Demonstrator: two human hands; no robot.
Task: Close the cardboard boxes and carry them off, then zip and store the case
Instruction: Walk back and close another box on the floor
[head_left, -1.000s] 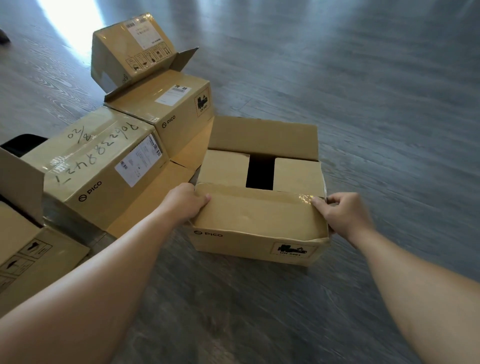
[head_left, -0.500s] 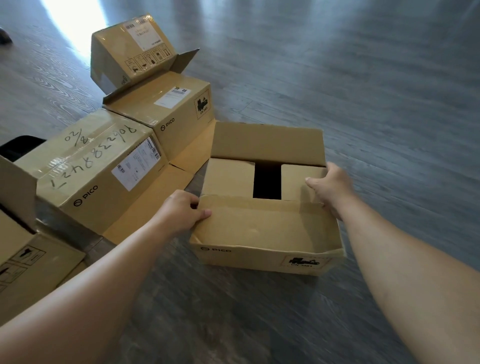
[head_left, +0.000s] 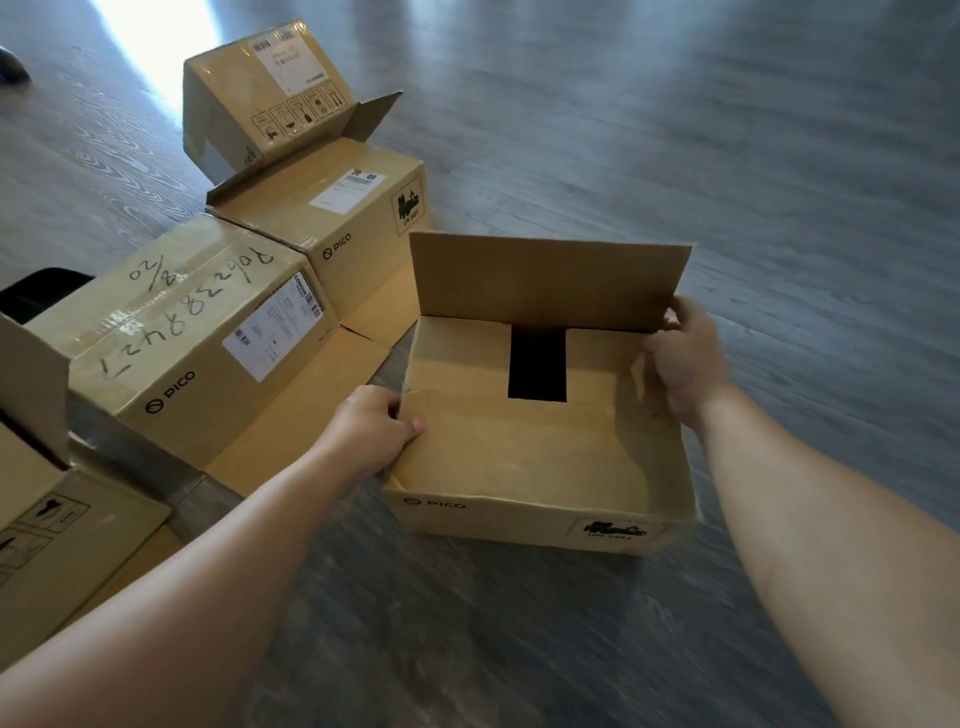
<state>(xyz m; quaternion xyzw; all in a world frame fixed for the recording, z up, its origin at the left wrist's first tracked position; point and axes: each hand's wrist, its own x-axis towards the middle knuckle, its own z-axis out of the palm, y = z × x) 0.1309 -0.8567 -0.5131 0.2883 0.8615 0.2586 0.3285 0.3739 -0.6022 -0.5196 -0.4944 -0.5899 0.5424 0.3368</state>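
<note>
**Far flap in the right hand, near flap pinned by the left**

The right hand (head_left: 685, 364) has its fingers (head_left: 675, 314) curled round the right end of the far flap (head_left: 550, 280), which stands nearly upright at the back of the open box (head_left: 530, 514). The left hand (head_left: 371, 431) grips the left end of the near flap (head_left: 519, 452), thumb on top, holding it folded down inside the box. Both hands are therefore clamped on cardboard, one at each end of the box.

The box sits on the grey floor (head_left: 727, 156) straight ahead of the person, its long axis running left to right. The two short side flaps already lie flat, with a dark gap (head_left: 536, 364) between them.

The coming move likely turns on the far flap: it lies beyond the fingers and must swing toward the person, down over the near flap. The right hand is the one on it, so it would probably lead.

To the left, touching one another in a row, are three more boxes: a handwritten one (head_left: 197, 332), a labelled one (head_left: 332, 208) and a tilted one (head_left: 265, 88).
</note>
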